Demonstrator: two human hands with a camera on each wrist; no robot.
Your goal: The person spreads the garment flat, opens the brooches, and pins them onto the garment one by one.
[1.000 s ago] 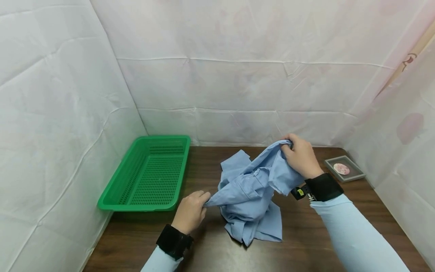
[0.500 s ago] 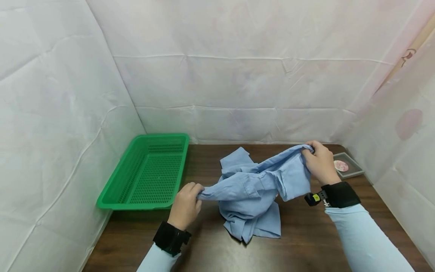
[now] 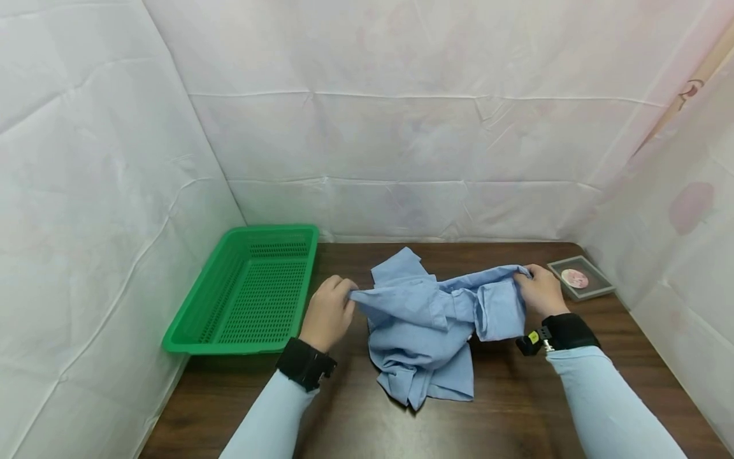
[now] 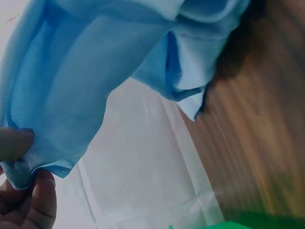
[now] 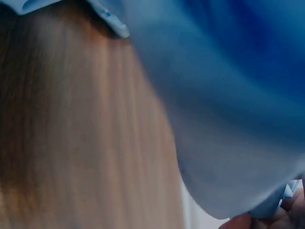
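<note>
A crumpled light-blue shirt (image 3: 421, 319) with a chest pocket lies bunched on the table, its upper part stretched sideways between both hands. The left hand (image 3: 329, 313) pinches a corner of the cloth at the shirt's left; in the left wrist view the thumb and fingers (image 4: 43, 200) close on that corner. At the right, the right hand (image 3: 540, 292) grips the edge near a sleeve (image 3: 500, 311), which hangs below it. In the right wrist view the cloth (image 5: 228, 129) fills much of the picture, and only some fingertips (image 5: 238, 222) show.
A green perforated basket (image 3: 312, 268) stands on the left of the brown wooden table (image 3: 367, 427). A small grey frame with a round pink picture (image 3: 596, 287) lies at the back right, close to the right hand. White sheets (image 3: 395, 140) wall the left, back and right.
The right hand has moved right, drawing its side of the shirt out, and has lowered a little. The left hand has shifted away from the body with its corner. Both keep their hold.
</note>
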